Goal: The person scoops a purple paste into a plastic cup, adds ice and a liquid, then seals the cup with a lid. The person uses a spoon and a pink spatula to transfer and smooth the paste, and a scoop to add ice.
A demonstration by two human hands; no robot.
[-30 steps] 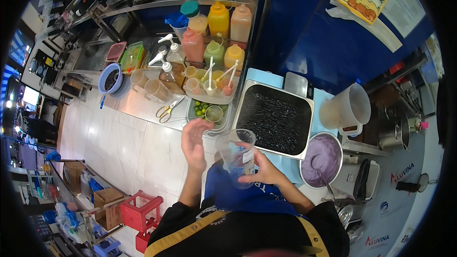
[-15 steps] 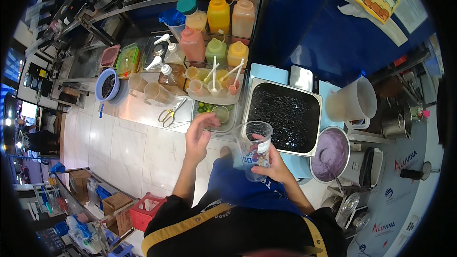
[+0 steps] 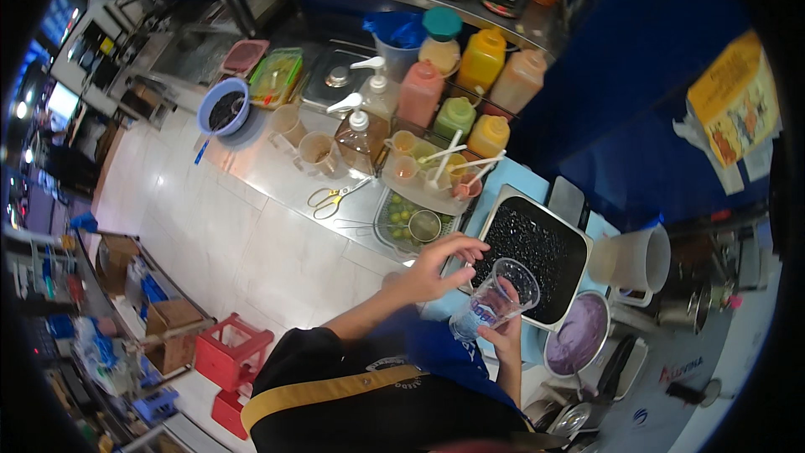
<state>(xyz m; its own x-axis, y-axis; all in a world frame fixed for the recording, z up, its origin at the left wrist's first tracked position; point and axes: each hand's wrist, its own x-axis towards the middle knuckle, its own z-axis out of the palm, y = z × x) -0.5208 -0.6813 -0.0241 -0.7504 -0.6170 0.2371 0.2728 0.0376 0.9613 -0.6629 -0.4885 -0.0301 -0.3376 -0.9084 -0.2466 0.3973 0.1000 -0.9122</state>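
Observation:
My right hand [image 3: 503,337] is wrapped round a clear plastic cup [image 3: 485,309] with a printed side, tilted with its mouth up and to the right. No filling shows inside it. My left hand [image 3: 439,268] hovers just left of the cup's rim, fingers loosely bent and apart, holding nothing. Its fingertips overlap the near-left edge of a steel tray [image 3: 584,262] of glossy black pieces; I cannot tell whether they touch it. A wire basket [image 3: 387,239] of small green citrus fruit, with a round strainer [image 3: 424,225] on top, lies beyond my left hand.
Squeeze bottles [image 3: 419,92], pump bottles [image 3: 362,141] and a caddy of small cups with spoons [image 3: 432,193] crowd the counter. Scissors [image 3: 333,196] lie left of the basket. A bowl of purple paste [image 3: 579,334] and a plastic jug [image 3: 631,258] stand right. Red crates [image 3: 228,352] sit lower left.
My left hand has moved right, from beside the fruit basket to the tray's edge near the cup. The cup now leans more to the right. The whole view has turned.

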